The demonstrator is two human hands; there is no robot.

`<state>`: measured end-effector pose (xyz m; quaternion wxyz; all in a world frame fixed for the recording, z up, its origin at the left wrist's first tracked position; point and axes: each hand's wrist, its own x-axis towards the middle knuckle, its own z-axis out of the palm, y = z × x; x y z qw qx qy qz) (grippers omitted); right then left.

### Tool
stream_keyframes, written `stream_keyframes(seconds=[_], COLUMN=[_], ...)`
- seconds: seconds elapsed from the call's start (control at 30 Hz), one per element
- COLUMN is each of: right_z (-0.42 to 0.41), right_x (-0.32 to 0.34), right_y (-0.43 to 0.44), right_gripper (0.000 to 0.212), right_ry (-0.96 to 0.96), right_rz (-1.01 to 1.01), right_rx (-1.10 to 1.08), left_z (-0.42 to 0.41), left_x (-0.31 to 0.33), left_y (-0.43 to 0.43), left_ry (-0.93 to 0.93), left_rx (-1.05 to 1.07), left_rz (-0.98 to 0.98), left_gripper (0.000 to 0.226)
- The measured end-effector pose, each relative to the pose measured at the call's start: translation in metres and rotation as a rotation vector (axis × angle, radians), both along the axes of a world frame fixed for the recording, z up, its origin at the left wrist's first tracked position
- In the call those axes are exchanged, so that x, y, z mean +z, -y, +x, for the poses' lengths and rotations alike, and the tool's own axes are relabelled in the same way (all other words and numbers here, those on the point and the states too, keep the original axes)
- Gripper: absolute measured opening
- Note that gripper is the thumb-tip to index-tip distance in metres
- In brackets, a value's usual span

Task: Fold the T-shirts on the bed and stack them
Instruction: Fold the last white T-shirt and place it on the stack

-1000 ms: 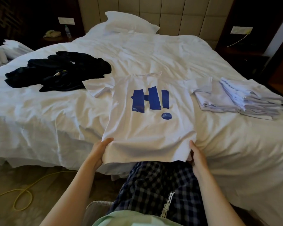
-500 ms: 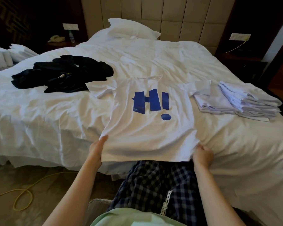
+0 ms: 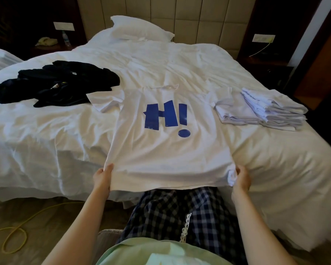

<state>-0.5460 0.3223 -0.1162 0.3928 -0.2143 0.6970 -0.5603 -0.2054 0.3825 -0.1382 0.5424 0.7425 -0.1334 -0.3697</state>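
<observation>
A white T-shirt (image 3: 161, 150) with a blue "H!" print lies spread face up on the bed (image 3: 46, 140), its hem hanging over the near edge. My left hand (image 3: 102, 177) grips the hem's left corner. My right hand (image 3: 241, 178) holds the right corner, with cloth bunched in its fingers. A stack of folded white T-shirts (image 3: 266, 111) sits on the bed to the right. A heap of dark, unfolded clothes (image 3: 61, 83) lies at the left.
A pillow (image 3: 139, 28) rests at the headboard. Nightstands stand on both sides of the bed. A yellow cable (image 3: 15, 234) curls on the floor at the left. My plaid-trousered legs stand against the bed's near edge.
Both hands closed on the hem corners, the right bunching the cloth, and drew the shirt slightly towards me. The view tilted a little.
</observation>
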Motion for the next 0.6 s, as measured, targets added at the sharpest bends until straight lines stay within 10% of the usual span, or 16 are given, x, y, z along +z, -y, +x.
stream_keyframes(seconds=[0.23,0.6], right_z=[-0.001,-0.010], right_x=[-0.033,-0.030], right_y=[-0.002,-0.002], right_gripper=[0.021,0.025], right_ry=[0.329,0.095], right_rz=[0.139,0.037], right_rx=[0.193,-0.287], left_z=[0.009,0.012], left_x=[-0.019,-0.018], left_y=[-0.013,-0.013], left_ry=[0.044,0.030], left_rx=[-0.018,-0.021], left_rz=[0.076,0.086], left_gripper=[0.039,0.036])
